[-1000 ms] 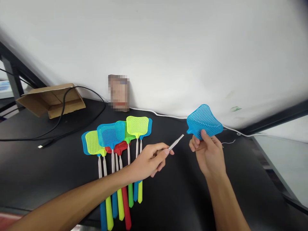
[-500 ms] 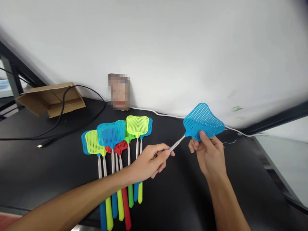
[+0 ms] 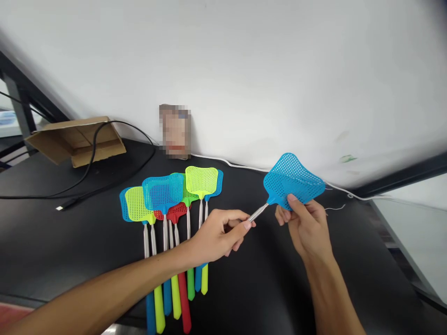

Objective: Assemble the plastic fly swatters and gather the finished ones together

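Above the dark surface point(image 3: 251, 288), pinching a metal rod point(image 3: 259, 212) and a blue swatter head point(image 3: 292, 179), rod tip to neck.
Grips the rod between thumb and fingers of the left hand point(image 3: 223, 235); pinches the mesh near its lower edge in the right hand point(image 3: 310, 223), with thumb on top. Could slip apart at the neck if seated shallowly (cannot tell how deep), or flex the mesh if pushed off the rod's line. Stretches the left forearm across the row of swatters point(image 3: 163, 195); raises the right from below. Farther left, just a cardboard box point(image 3: 82, 142) and black cable point(image 3: 93, 144).
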`<state>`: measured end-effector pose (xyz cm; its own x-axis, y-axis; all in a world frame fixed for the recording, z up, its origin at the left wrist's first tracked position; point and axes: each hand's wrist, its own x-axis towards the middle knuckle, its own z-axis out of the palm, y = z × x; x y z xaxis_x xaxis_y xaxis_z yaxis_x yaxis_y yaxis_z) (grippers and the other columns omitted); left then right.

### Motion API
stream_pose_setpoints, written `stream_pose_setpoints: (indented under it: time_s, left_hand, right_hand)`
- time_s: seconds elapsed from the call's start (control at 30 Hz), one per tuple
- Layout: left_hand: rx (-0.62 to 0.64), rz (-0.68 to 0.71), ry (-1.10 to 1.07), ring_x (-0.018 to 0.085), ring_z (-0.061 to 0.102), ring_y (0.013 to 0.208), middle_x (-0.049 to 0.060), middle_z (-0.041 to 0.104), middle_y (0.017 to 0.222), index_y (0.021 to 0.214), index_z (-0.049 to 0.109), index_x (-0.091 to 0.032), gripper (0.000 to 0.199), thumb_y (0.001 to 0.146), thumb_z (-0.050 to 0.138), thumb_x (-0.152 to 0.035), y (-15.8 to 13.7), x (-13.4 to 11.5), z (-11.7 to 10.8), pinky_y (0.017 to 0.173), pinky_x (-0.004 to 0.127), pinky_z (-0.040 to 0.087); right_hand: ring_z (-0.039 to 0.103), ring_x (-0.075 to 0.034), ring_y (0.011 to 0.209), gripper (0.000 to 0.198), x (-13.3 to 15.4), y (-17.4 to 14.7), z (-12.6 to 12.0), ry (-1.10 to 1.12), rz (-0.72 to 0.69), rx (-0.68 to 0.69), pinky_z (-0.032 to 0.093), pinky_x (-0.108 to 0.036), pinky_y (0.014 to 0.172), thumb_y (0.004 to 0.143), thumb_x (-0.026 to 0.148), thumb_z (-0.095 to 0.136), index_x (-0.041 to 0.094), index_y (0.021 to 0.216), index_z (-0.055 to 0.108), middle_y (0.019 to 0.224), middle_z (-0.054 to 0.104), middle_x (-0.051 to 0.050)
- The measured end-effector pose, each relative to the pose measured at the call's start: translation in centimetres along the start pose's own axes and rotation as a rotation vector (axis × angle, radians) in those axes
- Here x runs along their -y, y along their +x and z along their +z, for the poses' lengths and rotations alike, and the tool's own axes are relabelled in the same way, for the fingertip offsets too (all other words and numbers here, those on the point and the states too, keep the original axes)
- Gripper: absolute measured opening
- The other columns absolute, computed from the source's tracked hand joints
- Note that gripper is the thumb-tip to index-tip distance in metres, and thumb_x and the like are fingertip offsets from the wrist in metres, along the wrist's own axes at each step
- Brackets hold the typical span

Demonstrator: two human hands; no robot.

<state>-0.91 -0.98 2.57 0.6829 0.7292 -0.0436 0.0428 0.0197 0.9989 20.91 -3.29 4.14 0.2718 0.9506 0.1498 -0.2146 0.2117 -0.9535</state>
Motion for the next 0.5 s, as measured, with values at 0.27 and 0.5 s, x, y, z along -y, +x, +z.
stream_pose_setpoints:
  time_s: [0.27,0.5]
  left_hand:
    - [-0.054,0.038,0.089,0.006,0.049,0.043,-0.002,0.056,0.058,0.077,0.069,-0.014,0.041,0.103,0.052,-0.042,-0.1,-0.3,0.0,0.043,0.019,0.036]
    - [-0.092,0.121,0.283,0.007,0.044,0.049,-0.004,0.048,0.055,0.067,0.054,-0.016,0.041,0.103,0.049,-0.033,-0.3,0.0,0.4,0.047,0.023,0.028]
  right_hand:
    - [0.039,-0.009,0.049,0.039,-0.8,-0.3,0.9,-0.069,-0.054,-0.105,0.036,-0.026,0.048,0.091,0.027,0.073,0.020,0.062,0.048,0.053,0.040,0.007]
    - [0.031,-0.008,0.045,0.048,-2.0,-1.3,1.3,-0.318,-0.061,-0.309,0.030,-0.026,0.044,0.092,0.033,0.067,0.024,0.059,0.034,0.051,0.030,0.009]
